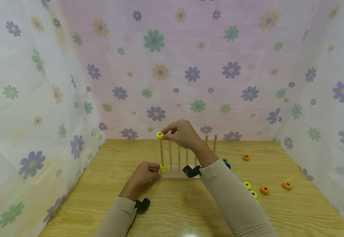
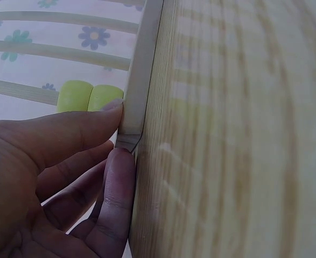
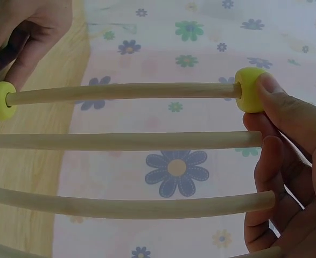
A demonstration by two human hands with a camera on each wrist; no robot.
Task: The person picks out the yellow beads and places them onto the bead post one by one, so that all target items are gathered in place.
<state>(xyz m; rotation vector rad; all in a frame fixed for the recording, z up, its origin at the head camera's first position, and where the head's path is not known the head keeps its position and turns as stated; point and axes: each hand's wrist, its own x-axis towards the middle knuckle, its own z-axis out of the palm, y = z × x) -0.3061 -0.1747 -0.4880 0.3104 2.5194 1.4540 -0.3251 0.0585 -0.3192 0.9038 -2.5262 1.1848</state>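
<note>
A wooden peg rack with a flat base [image 1: 175, 174] and several upright pegs stands on the table. My right hand [image 1: 184, 134] pinches a yellow ring bead [image 3: 248, 90] between thumb and fingers at the top of the leftmost peg [image 3: 125, 91]. In the right wrist view that peg's tip enters the bead's hole. Two more yellow beads [image 2: 90, 97] sit stacked at the foot of the same peg. My left hand [image 1: 144, 174] grips the left end of the base, its thumb beside the lower beads and a fingertip against the base's end.
Loose orange beads [image 1: 265, 190] and yellow beads [image 1: 247, 186] lie on the wooden table [image 1: 101, 184] at the right, some partly behind my right sleeve. A green bead [image 1: 225, 160] and a blue bead [image 1: 228, 166] lie near the rack's right end. Flowered cloth [image 1: 172, 65] surrounds the table.
</note>
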